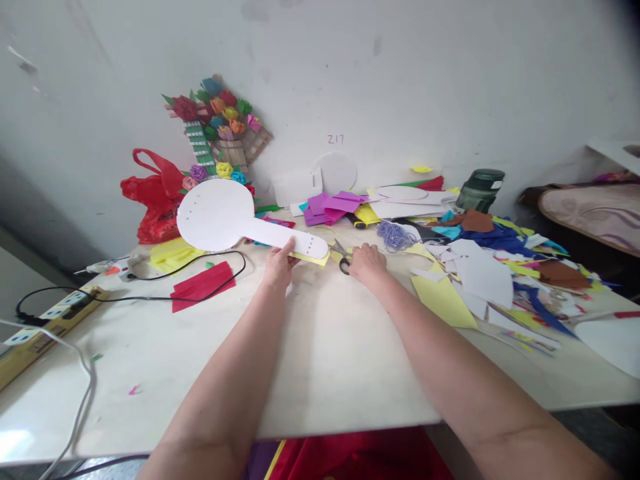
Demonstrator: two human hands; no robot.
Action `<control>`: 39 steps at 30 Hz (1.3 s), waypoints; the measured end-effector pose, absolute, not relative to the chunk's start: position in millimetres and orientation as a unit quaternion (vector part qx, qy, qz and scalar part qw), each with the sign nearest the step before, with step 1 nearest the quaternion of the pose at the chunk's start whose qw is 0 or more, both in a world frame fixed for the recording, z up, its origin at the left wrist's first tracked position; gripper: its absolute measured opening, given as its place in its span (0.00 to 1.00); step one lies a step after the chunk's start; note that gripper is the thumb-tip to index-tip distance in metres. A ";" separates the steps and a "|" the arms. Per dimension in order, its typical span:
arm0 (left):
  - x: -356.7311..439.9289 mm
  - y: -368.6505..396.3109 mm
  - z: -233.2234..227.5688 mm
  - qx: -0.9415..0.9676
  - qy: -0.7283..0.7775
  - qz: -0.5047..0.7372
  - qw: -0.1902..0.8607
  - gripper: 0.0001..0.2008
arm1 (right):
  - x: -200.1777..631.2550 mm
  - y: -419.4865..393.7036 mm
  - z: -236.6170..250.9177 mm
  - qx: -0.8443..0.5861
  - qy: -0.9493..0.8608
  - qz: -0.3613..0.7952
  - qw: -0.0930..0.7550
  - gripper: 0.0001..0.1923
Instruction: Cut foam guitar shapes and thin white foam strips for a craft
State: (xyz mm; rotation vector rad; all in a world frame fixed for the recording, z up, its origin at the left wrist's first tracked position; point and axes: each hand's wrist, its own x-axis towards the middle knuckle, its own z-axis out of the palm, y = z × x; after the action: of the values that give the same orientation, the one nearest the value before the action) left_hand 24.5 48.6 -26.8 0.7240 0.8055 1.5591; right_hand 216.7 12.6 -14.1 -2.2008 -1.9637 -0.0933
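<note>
Left hand [278, 265]: grip closed on the handle end of a white paddle-shaped card cutout [235, 220], with a yellow paper sheet [313, 258] pinched beneath it. The cutout is held just above the surface [320, 360], its round head pointing left and away, and small punched holes are seen near both ends.

Right hand [367, 261]: fingers curled through the dark handles of a pair of scissors [341, 257]. The blades are pointed left toward the yellow sheet's edge; how far they are parted cannot be told.

Surface, left part: a folded red paper piece [203, 285], a yellow paper stack [170, 254], a black cable [150, 287] and a power strip [47, 327] at the edge are laid out. A red plastic bag [153, 197] is set against the wall.

Wall side: a paper flower bouquet [220, 123] is leaned upright; white card pieces [320, 179] are propped beside it. Purple paper sheets [330, 207] are lying just behind the hands.

Surface, right part: a tangle of lilac cord [395, 235], a dark green jar [480, 190], a large yellow paper offcut [443, 300] and a mixed heap of coloured paper scraps [510, 267] are spread out.
</note>
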 end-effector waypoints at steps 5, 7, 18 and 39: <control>23.0 49.7 -25.9 0.305 0.353 0.668 0.579 0.05 | 217.9 13.5 -13.9 -0.719 -0.691 -0.046 0.051 0.17; 22.2 50.9 -26.6 0.302 0.354 0.667 0.582 0.04 | 218.6 12.8 -11.6 -0.713 -0.698 -0.051 0.043 0.18; 17.6 54.7 -32.8 0.349 0.354 0.649 0.575 0.06 | 211.4 7.7 -4.2 -0.725 -0.686 -0.038 0.042 0.19; 10.4 61.0 -38.4 0.348 0.373 0.657 0.555 0.09 | 240.5 13.6 8.0 -0.759 -0.629 0.032 0.166 0.20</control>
State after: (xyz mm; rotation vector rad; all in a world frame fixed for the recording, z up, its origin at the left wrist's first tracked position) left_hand 10.4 61.0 -38.4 0.8223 0.8821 1.5511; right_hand 240.5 13.6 8.0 -2.1615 -1.7908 0.0919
